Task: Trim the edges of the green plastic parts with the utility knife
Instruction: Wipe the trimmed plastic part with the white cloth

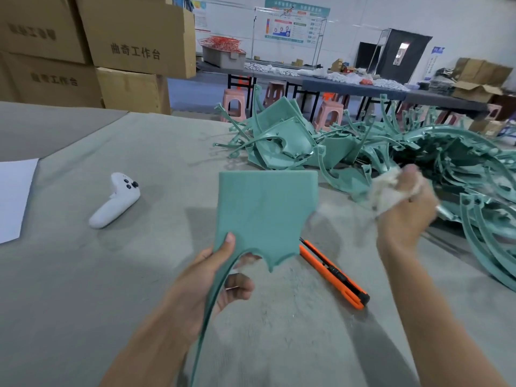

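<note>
- At the centre of the view, above the bench (83, 275), the left hand (212, 280) holds up a green plastic part (265, 213), lifted clear of the surface.
- Its thumb presses the front face near the lower left corner, and the fingers curl behind the part's lower edge.
- This part is a flat, roughly square panel with a ragged, notched lower edge. A long thin curved strip runs from its lower left corner down past the wrist to the bottom of the frame.
- To the right, the right hand (405, 216) is raised and closed round a crumpled pale cloth (388, 191). Both are blurred, so the finger positions are not clear.
- Beneath and between the two hands, the orange utility knife (332, 272) lies flat on the bench, untouched, angled from upper left to lower right, its upper end hidden behind the part.
- Behind the right hand, a pile of green parts (391, 155) spreads across the right side of the bench: panels and many thin curved strips.
- On the left of the bench lie a white controller (114, 202) and, at the frame edge, a white sheet of paper (14, 196), well apart from the knife.
- Stacked cardboard boxes (111, 51) stand beyond the bench at upper left. Pink stools (234, 103) and long tables (349, 85) carrying small items fill the background.
</note>
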